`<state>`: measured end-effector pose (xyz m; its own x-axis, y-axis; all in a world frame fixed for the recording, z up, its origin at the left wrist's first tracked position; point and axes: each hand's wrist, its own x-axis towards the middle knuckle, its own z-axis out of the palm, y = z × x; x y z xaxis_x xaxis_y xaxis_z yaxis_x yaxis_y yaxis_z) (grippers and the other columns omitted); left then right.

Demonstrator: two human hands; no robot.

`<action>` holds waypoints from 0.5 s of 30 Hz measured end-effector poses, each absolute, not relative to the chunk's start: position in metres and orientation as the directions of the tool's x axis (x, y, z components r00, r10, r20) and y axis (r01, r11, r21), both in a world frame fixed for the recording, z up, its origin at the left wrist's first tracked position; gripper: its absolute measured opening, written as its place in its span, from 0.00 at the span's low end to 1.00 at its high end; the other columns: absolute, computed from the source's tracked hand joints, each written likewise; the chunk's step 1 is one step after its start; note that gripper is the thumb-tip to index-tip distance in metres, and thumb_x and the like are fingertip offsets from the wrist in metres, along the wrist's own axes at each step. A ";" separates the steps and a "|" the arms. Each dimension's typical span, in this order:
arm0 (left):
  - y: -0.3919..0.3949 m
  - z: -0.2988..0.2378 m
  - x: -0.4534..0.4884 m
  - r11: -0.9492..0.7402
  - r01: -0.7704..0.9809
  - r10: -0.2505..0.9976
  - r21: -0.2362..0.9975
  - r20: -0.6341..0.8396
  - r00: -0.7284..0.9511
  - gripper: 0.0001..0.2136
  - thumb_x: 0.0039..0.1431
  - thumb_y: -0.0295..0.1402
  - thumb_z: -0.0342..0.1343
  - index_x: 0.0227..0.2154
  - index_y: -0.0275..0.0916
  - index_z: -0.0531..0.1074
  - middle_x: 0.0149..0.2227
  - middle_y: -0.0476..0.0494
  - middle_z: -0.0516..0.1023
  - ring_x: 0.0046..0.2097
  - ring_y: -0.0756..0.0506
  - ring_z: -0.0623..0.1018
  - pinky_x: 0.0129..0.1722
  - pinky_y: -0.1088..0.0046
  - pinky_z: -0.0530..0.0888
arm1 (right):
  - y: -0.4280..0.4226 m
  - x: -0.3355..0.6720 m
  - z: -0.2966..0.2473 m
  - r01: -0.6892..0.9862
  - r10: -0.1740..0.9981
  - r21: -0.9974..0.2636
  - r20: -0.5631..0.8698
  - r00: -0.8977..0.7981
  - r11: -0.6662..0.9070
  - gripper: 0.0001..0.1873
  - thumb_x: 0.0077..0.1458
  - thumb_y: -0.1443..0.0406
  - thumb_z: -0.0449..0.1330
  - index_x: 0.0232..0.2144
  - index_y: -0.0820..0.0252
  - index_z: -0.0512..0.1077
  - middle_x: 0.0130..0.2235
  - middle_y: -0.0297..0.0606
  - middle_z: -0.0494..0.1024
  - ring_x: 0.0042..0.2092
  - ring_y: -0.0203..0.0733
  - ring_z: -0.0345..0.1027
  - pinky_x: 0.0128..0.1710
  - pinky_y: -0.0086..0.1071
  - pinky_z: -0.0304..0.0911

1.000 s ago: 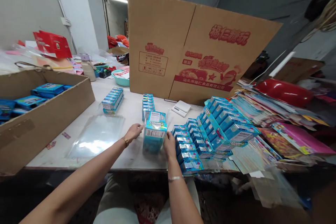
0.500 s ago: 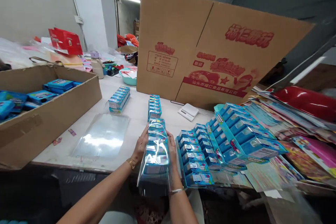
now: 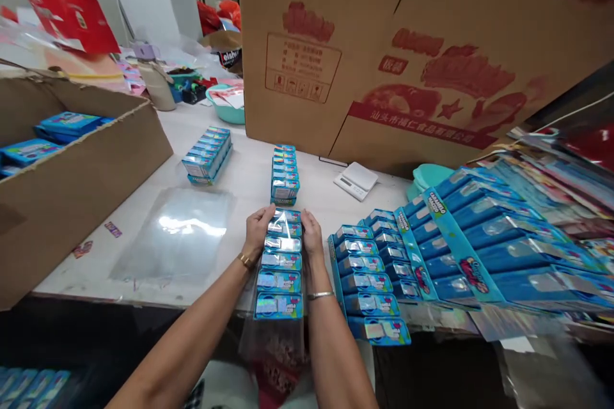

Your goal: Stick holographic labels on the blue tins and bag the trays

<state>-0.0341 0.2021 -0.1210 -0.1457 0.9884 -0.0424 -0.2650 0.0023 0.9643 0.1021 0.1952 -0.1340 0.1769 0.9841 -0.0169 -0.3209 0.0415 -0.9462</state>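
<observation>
A row of small blue candy boxes (image 3: 281,261) lies inside a clear plastic bag at the table's near edge, the bag's open end hanging over the edge. My left hand (image 3: 256,228) presses against the far left side of the row, fingers curled over its end. On the opposite side, my right hand (image 3: 311,235) grips the row's far right. Both hands hold the bagged row between them.
Another row of blue boxes (image 3: 284,172) lies just beyond, one more row (image 3: 208,155) to the left. A clear bag (image 3: 177,236) lies flat at left. Trays of blue boxes (image 3: 369,275) crowd the right. A small white scale (image 3: 355,180), an open carton (image 3: 81,172) and a big upright carton (image 3: 384,45) stand around.
The stack stood upright between my hands a second ago; it now lies flat in its clear bag, pushed down onto the table edge. My view has moved closer and lower.
</observation>
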 end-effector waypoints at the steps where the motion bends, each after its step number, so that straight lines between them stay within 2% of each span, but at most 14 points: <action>1: 0.203 -0.122 -0.032 -0.012 -0.273 0.982 0.962 -0.040 -0.183 0.21 0.51 0.52 0.63 0.23 0.36 0.75 0.20 0.52 0.73 0.22 0.50 0.71 0.23 0.76 0.66 | 0.198 0.102 -0.135 -0.328 0.984 -0.944 -0.019 0.178 0.041 0.21 0.51 0.47 0.63 0.27 0.57 0.69 0.26 0.29 0.72 0.29 0.37 0.65 0.33 0.30 0.64; 4: 0.205 -0.127 -0.028 -0.055 -0.280 0.964 0.959 -0.022 -0.265 0.19 0.54 0.49 0.63 0.21 0.38 0.74 0.19 0.53 0.70 0.22 0.52 0.68 0.24 0.76 0.63 | 0.202 0.102 -0.136 -0.329 0.980 -0.943 -0.021 0.197 0.046 0.21 0.51 0.46 0.62 0.25 0.56 0.65 0.24 0.26 0.67 0.27 0.34 0.60 0.31 0.28 0.60; 8: 0.209 -0.128 -0.025 -0.070 -0.279 0.961 0.958 -0.010 -0.275 0.19 0.56 0.48 0.61 0.19 0.38 0.72 0.18 0.53 0.68 0.21 0.52 0.65 0.23 0.76 0.62 | 0.204 0.103 -0.138 -0.316 0.981 -0.948 -0.035 0.189 0.027 0.23 0.52 0.45 0.60 0.24 0.55 0.62 0.22 0.25 0.61 0.25 0.33 0.54 0.27 0.27 0.57; 15: 0.214 -0.129 -0.026 -0.063 -0.246 0.971 0.967 0.003 -0.238 0.21 0.56 0.49 0.60 0.16 0.38 0.69 0.16 0.53 0.65 0.20 0.52 0.63 0.21 0.75 0.60 | 0.205 0.104 -0.143 -0.293 0.986 -0.956 -0.029 0.162 0.019 0.22 0.55 0.45 0.58 0.25 0.55 0.62 0.23 0.27 0.66 0.27 0.35 0.59 0.28 0.28 0.60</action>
